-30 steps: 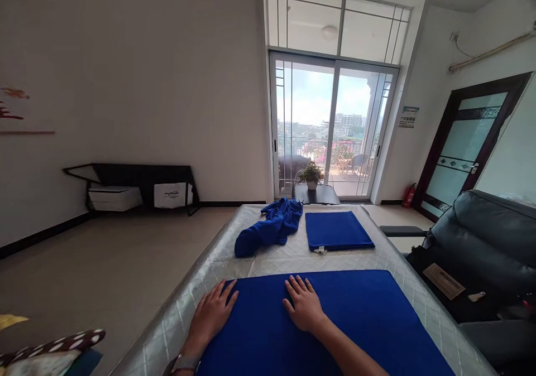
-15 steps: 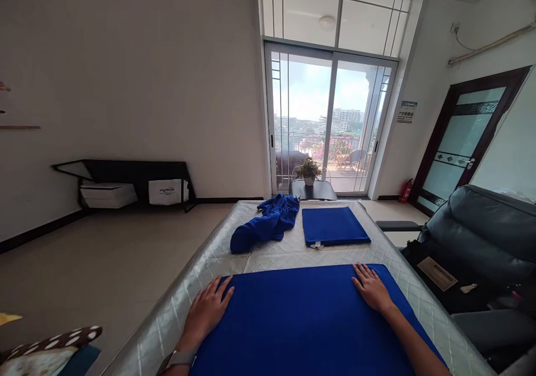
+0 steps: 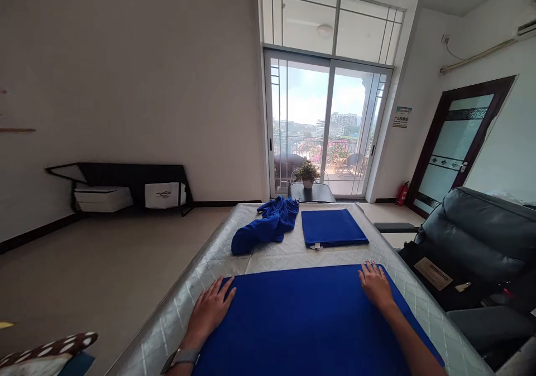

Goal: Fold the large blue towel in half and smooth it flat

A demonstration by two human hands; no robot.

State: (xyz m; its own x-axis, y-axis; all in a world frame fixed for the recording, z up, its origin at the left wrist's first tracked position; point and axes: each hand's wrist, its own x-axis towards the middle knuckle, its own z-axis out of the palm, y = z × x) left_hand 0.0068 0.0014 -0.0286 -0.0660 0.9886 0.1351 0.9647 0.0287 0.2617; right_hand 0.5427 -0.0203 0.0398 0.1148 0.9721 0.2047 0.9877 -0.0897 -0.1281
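A large blue cloth [image 3: 301, 320] lies spread flat and smooth over the near part of a table with a quilted silvery-white cover [image 3: 268, 260]. My left hand [image 3: 211, 308] rests open on the cloth's far left corner, fingers pointing away from me. On the far right corner my right hand [image 3: 376, 284] lies flat, its fingers stretched out. Beyond them, a neatly folded blue cloth [image 3: 333, 227] with a small white tag sits at the back right. To its left is a crumpled blue cloth [image 3: 268, 225] in a loose heap.
Behind the table stand a dark chair [image 3: 312, 193] and a potted plant [image 3: 307, 173] before the sliding glass door. A black armchair [image 3: 481, 242] is close on the right, with items on its seat. Polka-dot fabric [image 3: 50, 351] shows at the lower left.
My right hand has slid slightly right, toward the cloth's far right corner. The left hand stays at its corner. The whole view has shifted a little.
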